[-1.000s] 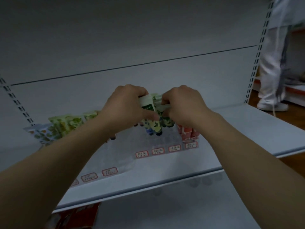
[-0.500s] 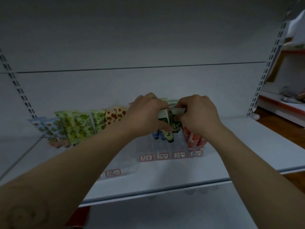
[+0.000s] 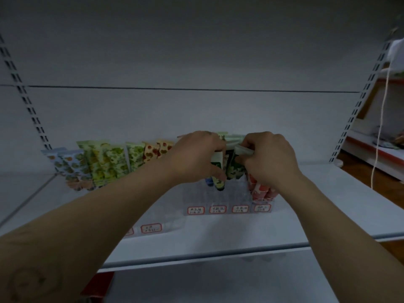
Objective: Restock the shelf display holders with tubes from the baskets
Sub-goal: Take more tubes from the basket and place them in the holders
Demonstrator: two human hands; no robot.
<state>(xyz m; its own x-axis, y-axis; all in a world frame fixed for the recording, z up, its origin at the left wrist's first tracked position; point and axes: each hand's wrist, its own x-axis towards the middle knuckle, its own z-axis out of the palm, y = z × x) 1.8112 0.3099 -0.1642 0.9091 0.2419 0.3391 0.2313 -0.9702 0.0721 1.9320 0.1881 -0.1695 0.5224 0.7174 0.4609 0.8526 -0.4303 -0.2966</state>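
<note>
Both hands meet over a clear display holder (image 3: 218, 196) with red price labels on the white shelf (image 3: 240, 235). My left hand (image 3: 194, 156) grips a bunch of green-patterned tubes (image 3: 218, 169), caps pointing down into the holder. Beside it, my right hand (image 3: 269, 158) pinches the flat end of a dark green tube (image 3: 235, 168). Red-and-white tubes (image 3: 261, 189) stand in the holder's right slot, partly behind my right wrist. No basket is in view.
A second clear holder (image 3: 166, 221) to the left carries green (image 3: 109, 162), blue-and-orange (image 3: 70, 165) and red-spotted (image 3: 157, 149) tubes. Slotted uprights (image 3: 24, 92) flank the white back panel. A white cord (image 3: 380, 119) hangs at the right by another shelf unit.
The view has swung left and up, so the person at the right is gone. Both hands stay on the tube bunch; the tubes have sunk slightly toward the holder.
</note>
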